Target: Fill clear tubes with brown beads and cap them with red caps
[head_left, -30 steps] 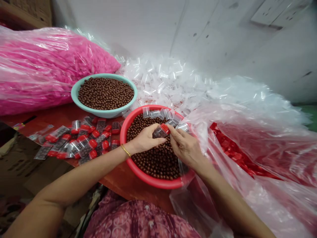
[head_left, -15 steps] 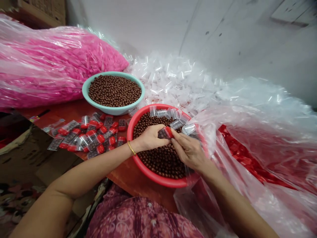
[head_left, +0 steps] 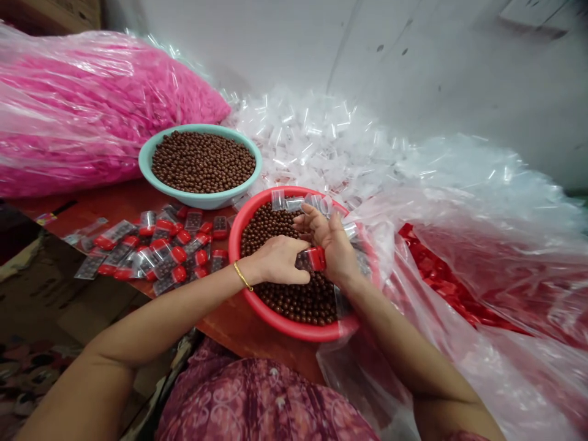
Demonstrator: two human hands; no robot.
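My left hand [head_left: 281, 260] grips a small clear plastic container with a red cap [head_left: 315, 259], dark brown balls inside it. My right hand [head_left: 331, 244] is turned palm toward the cap, fingers apart and slightly curled; whether the palm touches the cap I cannot tell. Both hands are over a red basin [head_left: 294, 332] of shiny brown balls [head_left: 298, 303]. Several empty clear containers [head_left: 294, 203] lie on the balls along the basin's far side, partly hidden by my right hand.
Filled red-capped containers [head_left: 160, 251] are heaped on the red tabletop [head_left: 257, 343] at left. Behind them stand a light-blue basin [head_left: 146, 164] of brown balls and a bag of pink pieces [head_left: 114, 104]. Clear containers [head_left: 312, 131] pile against the wall; a bag of red pieces [head_left: 436, 285] lies right.
My right hand has let go of the capped container and opened, palm turned toward the cap. My left hand still holds the container. The view has shifted slightly.
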